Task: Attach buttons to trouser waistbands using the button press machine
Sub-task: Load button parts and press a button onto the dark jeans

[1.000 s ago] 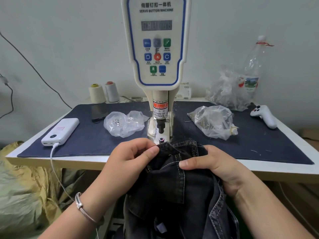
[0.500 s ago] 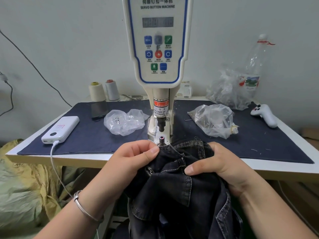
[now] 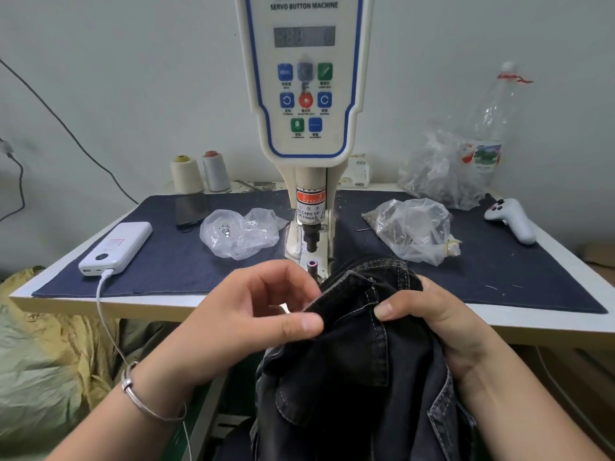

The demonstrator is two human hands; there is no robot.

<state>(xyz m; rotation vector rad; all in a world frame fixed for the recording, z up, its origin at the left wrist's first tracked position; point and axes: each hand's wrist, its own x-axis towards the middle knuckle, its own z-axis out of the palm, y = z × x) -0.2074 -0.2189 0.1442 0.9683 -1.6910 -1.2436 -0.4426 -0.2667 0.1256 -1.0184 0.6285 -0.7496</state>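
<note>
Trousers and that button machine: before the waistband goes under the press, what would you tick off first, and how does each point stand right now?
1. Both hands hold the trousers: ok. The left hand pinches the waistband edge and the right hand grips it.
2. Waistband lies over the lower post: not ok, it is short of the post.
3. Gap between the punch and the post is free: ok.
4. Fingers away from the punch: ok for now, though the left hand is close to the post.
5. Button loaded in the machine: cannot tell.
</note>
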